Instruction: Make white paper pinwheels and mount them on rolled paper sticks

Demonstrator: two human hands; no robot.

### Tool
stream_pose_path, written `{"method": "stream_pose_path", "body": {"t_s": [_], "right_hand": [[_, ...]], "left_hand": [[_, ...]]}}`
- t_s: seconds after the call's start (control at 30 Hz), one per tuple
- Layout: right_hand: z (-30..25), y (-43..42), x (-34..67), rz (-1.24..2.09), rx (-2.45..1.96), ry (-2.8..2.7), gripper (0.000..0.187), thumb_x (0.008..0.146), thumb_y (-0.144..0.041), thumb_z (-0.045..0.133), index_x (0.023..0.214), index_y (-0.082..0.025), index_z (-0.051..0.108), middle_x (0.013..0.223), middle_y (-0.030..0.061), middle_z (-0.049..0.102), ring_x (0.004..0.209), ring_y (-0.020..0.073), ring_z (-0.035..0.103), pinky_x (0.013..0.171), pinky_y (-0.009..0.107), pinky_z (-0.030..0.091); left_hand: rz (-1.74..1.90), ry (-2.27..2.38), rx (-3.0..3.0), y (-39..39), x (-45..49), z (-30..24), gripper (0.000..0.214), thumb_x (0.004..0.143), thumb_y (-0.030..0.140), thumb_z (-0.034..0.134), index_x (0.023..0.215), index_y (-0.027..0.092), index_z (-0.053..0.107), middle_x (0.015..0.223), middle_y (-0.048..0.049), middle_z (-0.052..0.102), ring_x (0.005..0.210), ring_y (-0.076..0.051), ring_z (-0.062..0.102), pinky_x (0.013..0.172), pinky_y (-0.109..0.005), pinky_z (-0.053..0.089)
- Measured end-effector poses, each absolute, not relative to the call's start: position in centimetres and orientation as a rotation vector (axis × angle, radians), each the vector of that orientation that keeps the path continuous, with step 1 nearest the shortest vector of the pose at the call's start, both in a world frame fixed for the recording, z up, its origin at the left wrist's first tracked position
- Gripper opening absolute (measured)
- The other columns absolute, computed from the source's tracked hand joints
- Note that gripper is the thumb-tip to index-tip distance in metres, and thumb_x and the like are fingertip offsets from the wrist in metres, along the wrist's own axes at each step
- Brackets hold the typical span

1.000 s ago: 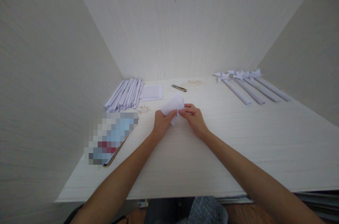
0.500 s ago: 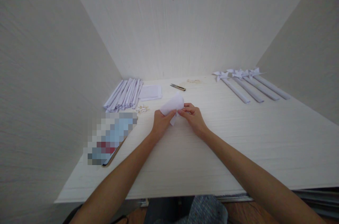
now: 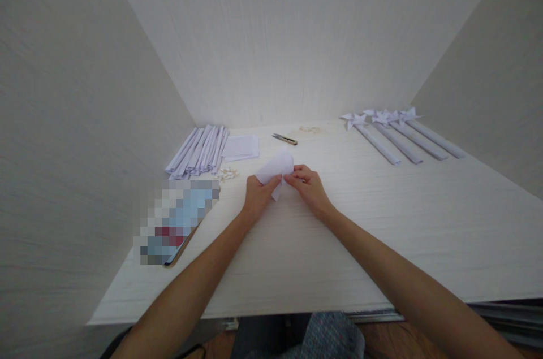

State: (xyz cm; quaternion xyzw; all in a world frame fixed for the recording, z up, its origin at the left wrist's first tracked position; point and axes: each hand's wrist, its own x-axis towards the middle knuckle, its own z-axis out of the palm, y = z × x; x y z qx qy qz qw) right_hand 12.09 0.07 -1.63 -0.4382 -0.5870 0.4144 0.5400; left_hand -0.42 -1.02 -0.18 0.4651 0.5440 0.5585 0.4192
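Note:
Both my hands meet over the middle of the white table [image 3: 382,234]. My left hand [image 3: 257,196] and my right hand [image 3: 309,186] each pinch the near edge of a folded white sheet of paper [image 3: 278,168], which curls up and away from me between them. The thumbs and forefingers are pressed together on the sheet. The paper's lower corner pokes down between the two hands.
A stack of folded white paper strips [image 3: 199,151] and a small flat white sheet [image 3: 241,147] lie at the back left, small pale bits [image 3: 228,174] beside them. A utility knife [image 3: 285,139] lies behind the paper. Several paper pinwheels on sticks [image 3: 394,135] lie back right. A blurred flat object [image 3: 176,220] lies left.

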Motion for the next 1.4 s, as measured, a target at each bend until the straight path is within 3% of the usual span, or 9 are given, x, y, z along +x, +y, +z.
{"method": "stream_pose_path", "body": {"t_s": [0.37, 0.93, 1.1, 1.2, 1.4], "right_hand": [[-1.7, 0.1, 12.1, 0.961, -1.045, -1.405, 0.013, 0.063, -0.029, 0.062, 0.052, -0.022, 0.064, 0.079, 0.0027, 0.054, 0.076, 0.0153, 0.052, 0.066, 0.030, 0.040], [-1.4, -0.3, 11.8, 0.891, -1.061, -1.446, 0.012, 0.064, -0.023, 0.061, 0.052, -0.020, 0.062, 0.077, 0.0025, 0.053, 0.074, 0.0143, 0.052, 0.066, 0.030, 0.041], [-0.8, -0.7, 11.6, 0.897, -1.066, -1.344, 0.013, 0.061, -0.028, 0.064, 0.057, -0.018, 0.056, 0.094, 0.0054, 0.050, 0.090, 0.0182, 0.051, 0.066, 0.030, 0.042], [-0.7, -1.1, 11.3, 1.026, -0.963, -1.066, 0.029, 0.054, -0.025, 0.069, 0.070, -0.021, 0.045, 0.102, 0.0022, 0.048, 0.088, 0.0149, 0.052, 0.069, 0.029, 0.044], [-0.8, -1.8, 10.2, 1.429, -0.799, -0.787, 0.060, 0.048, -0.017, 0.071, 0.092, -0.028, 0.031, 0.079, -0.0068, 0.056, 0.069, 0.0092, 0.056, 0.070, 0.027, 0.045]], "left_hand": [[1.385, 1.385, 1.215, -0.9, -0.5, -0.5, 0.019, 0.056, 0.027, 0.065, 0.066, 0.011, 0.066, 0.063, -0.0035, 0.065, 0.055, -0.012, 0.054, 0.052, -0.023, 0.042], [1.424, 1.433, 1.167, -1.1, -0.3, 0.0, 0.013, 0.050, 0.021, 0.066, 0.056, 0.009, 0.063, 0.051, -0.0014, 0.061, 0.047, -0.011, 0.050, 0.045, -0.021, 0.038], [1.501, 1.375, 1.038, -0.7, -0.3, -0.3, 0.016, 0.050, 0.022, 0.067, 0.061, 0.010, 0.065, 0.061, -0.0033, 0.065, 0.055, -0.012, 0.055, 0.052, -0.023, 0.043], [1.552, 1.281, 0.909, -0.5, -0.3, -0.5, 0.019, 0.051, 0.024, 0.068, 0.065, 0.011, 0.065, 0.065, -0.0048, 0.066, 0.059, -0.014, 0.058, 0.055, -0.024, 0.045], [1.567, 1.162, 0.842, -0.6, -0.3, -0.4, 0.022, 0.050, 0.023, 0.069, 0.067, 0.010, 0.065, 0.066, -0.0049, 0.067, 0.060, -0.015, 0.059, 0.059, -0.026, 0.047]]}}
